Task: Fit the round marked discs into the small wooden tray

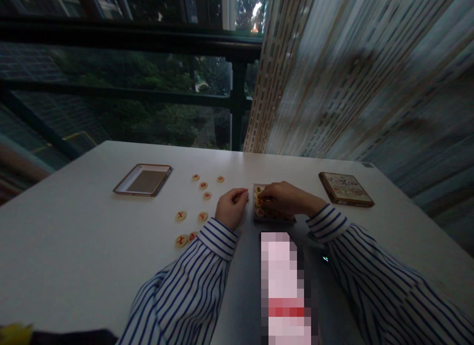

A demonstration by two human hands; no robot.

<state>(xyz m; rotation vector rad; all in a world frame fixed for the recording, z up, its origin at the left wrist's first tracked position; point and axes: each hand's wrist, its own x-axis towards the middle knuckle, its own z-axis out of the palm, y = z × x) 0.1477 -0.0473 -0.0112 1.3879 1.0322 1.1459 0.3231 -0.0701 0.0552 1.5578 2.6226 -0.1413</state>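
Observation:
My right hand (283,197) reaches over a small open box (274,221) packed with round xiangqi pieces (259,213). Its fingertips are pinched on a piece in the box's left column, and the hand covers much of the box. Just left of the box, my left hand (232,206) hovers with its fingers curled together; whatever may be inside them is hidden. Several loose xiangqi pieces (203,186) with red characters lie on the table to the left of that hand. Two of these pieces, close by my left sleeve, touch or overlap (181,240).
A shallow open tray-like lid (121,189) lies at the table's left. To the right rests a flat closed box with a printed cover (348,188). The white table (92,246) ends at a window with a dark railing (148,43). A blurred-out screen (283,271) is near me.

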